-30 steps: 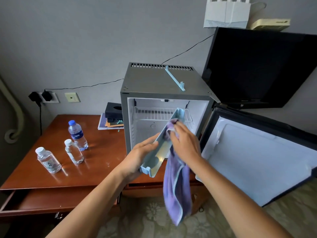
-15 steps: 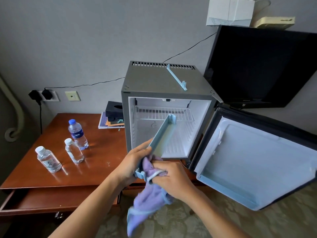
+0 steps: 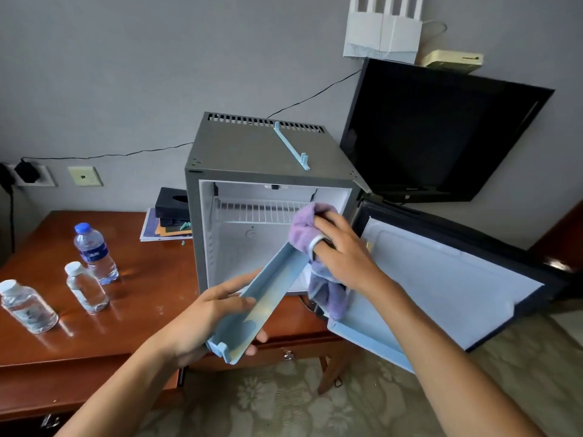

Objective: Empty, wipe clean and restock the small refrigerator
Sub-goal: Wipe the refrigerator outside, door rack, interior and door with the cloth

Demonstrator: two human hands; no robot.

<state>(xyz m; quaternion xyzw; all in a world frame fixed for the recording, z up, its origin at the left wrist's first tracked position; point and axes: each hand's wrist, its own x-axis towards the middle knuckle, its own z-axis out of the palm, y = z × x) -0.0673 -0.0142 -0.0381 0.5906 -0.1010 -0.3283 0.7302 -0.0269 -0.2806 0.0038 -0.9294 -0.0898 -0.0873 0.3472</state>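
So I've got the light-blue door shelf (image 3: 268,298) gripped in my left hand (image 3: 208,316), tilted in front of the open fridge (image 3: 271,159) on the desk (image 3: 135,279). My right hand (image 3: 344,257) bunches a purple cloth (image 3: 304,231) on its upper end. Three water bottles (image 3: 94,250) stand left.

This looks like a hotel room. A mini fridge (image 3: 268,171) stands on the right end of a wooden desk (image 3: 94,339) against a grey wall, with a television (image 3: 435,134) mounted beside it, small water bottles (image 3: 85,287) near the desk's left edge, and patterned carpet (image 3: 284,405) below.
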